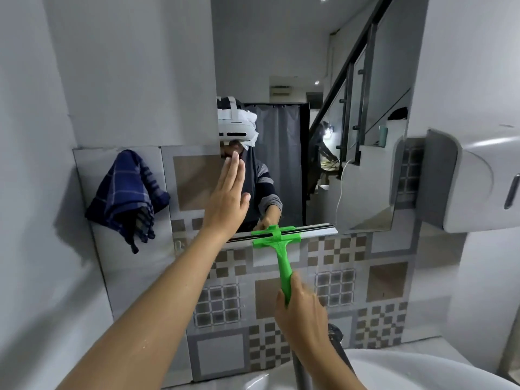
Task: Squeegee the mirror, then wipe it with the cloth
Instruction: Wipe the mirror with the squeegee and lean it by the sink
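The right grip (302,311) is closed around the lower end of the green squeegee (277,243) handle, fingers wrapped from behind and the thumb lying along the handle. The handle rises from that hand, leaning slightly left, to a green crosshead that clamps a long metal-and-rubber blade. The blade lies nearly level, tilted up a little to the right, right at the bottom edge of the mirror (281,52), where the glass meets the patterned wall tiles (337,277). The left grip (229,198) holds nothing: the hand is flat with fingers straight and together, pointing upward, palm toward the glass at the mirror's lower left edge; whether it touches the glass cannot be told. A dark blue checked cloth (128,192) hangs bunched on the tiled wall, left of the mirror and apart from both hands. A white wall-mounted dispenser (478,181) sits just right of the mirror. The rim of a white sink (422,370) shows at the bottom right, below the right forearm.
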{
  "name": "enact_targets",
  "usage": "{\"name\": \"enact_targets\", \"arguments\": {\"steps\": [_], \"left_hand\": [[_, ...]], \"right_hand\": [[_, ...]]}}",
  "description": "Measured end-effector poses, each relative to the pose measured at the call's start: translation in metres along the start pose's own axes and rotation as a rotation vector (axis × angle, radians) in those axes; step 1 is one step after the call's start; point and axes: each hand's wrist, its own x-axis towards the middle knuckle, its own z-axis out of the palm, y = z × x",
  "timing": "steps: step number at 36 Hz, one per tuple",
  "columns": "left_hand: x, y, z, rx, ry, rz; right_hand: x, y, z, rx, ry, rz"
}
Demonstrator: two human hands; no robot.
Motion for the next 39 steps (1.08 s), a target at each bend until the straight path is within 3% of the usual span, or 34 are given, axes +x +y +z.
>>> {"name": "enact_targets", "arguments": {"steps": [6, 10, 17, 24, 31, 39], "left_hand": [[-0.046, 0.013, 0.002, 0.022, -0.109, -0.104], [-0.07, 0.03, -0.005, -0.083, -0.189, -0.156], [-0.085, 0.067, -0.035, -0.213, -0.35, 0.059], [-0.092, 0.08, -0.063, -0.122, -0.53, 0.186], [-0.106, 0.085, -0.083, -0.111, -0.46, 0.06], [-0.136, 0.08, -0.089, -0.162, -0.23, -0.18]], "right_hand": [[-0.021, 0.017, -0.019, -0.063, -0.093, -0.005], [-0.025, 0.028, -0.046, -0.086, -0.105, -0.148], [0.004, 0.021, -0.105, -0.177, -0.139, -0.482], [0.031, 0.004, -0.144, -0.314, -0.196, -0.694], [0.04, -0.013, -0.157, -0.316, -0.151, -0.837], [0.033, -0.033, -0.121, -0.073, 0.174, -0.835]]}}
